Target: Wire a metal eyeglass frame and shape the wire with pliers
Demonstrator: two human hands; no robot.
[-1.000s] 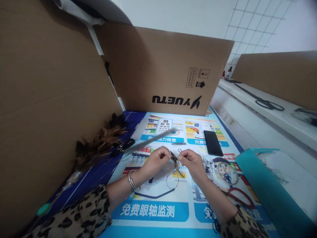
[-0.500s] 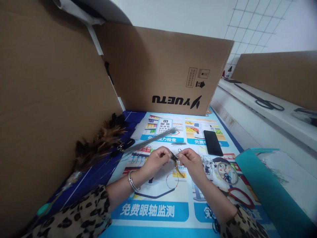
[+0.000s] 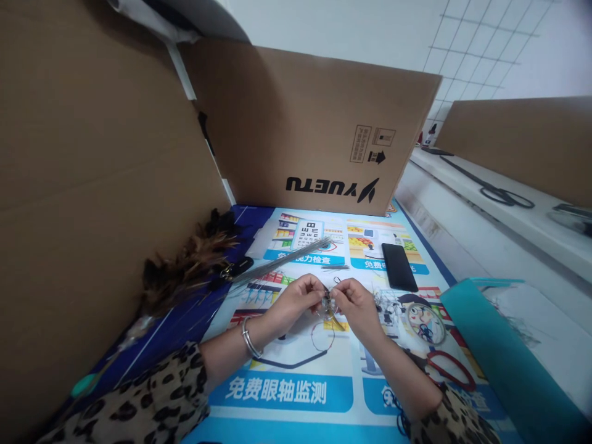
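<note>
My left hand [image 3: 300, 298] and my right hand [image 3: 355, 302] meet above the middle of the printed sheet, thumb and forefinger pinched on each. A small dark piece with thin, pale loops [image 3: 326, 306] shows between the fingertips; its kind is too small to tell. Beneath it lies a curved yellowish strip [image 3: 333, 322], partly hidden. A small dark loop [image 3: 337, 280] sticks out by my right fingertips. Just below the hands, a thin reddish cord ring [image 3: 312, 339] rests on the sheet. Beyond my left hand lies a bundle of grey wires [image 3: 287, 259], with short wires [image 3: 335, 267] beside it.
A black phone [image 3: 399, 267] lies at the right. Nearby are a round clear dish [image 3: 426, 324], red-handled scissors [image 3: 449, 368] and a teal tray [image 3: 502, 345]. Brown feathers [image 3: 185, 262] lie at the left. Cardboard panels [image 3: 314, 123] stand behind and left.
My fingertips have shifted slightly around the small piece, and pale loops now show below them. The yellowish strip is more covered. The view has moved a little.
</note>
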